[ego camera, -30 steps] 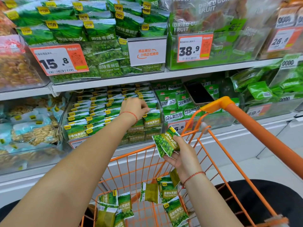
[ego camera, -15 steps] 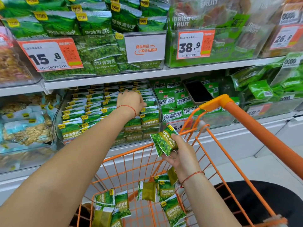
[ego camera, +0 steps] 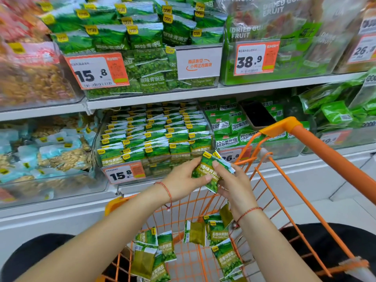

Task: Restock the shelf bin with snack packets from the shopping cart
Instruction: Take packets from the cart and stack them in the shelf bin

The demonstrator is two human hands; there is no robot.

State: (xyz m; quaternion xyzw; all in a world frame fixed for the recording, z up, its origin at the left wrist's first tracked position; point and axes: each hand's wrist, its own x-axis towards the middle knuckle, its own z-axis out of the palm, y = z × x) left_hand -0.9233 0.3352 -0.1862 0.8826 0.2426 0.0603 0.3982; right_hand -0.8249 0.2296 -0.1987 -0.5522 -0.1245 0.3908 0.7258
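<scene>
Both hands meet above the orange shopping cart (ego camera: 317, 143), just in front of the clear shelf bin (ego camera: 95, 157). My right hand (ego camera: 234, 184) holds a small stack of green garlic pea packets (ego camera: 211, 171). My left hand (ego camera: 183, 180) pinches the left side of the same stack with its fingertips. Rows of upright matching packets (ego camera: 154, 139) fill the bin, which carries a 15.8 price tag (ego camera: 124, 174). Several more green packets (ego camera: 223, 249) lie loose in the cart basket below my wrists.
A black phone (ego camera: 257, 115) lies on the packets of the bin to the right. The upper shelf (ego camera: 203, 94) overhangs the bin with other green pea bags. A bin of pale blue nut snacks (ego camera: 46, 151) stands to the left. The cart's handle crosses the right side.
My left hand has left the bin's packets and come down and right to the stack in my right hand. The right hand has stayed above the cart.
</scene>
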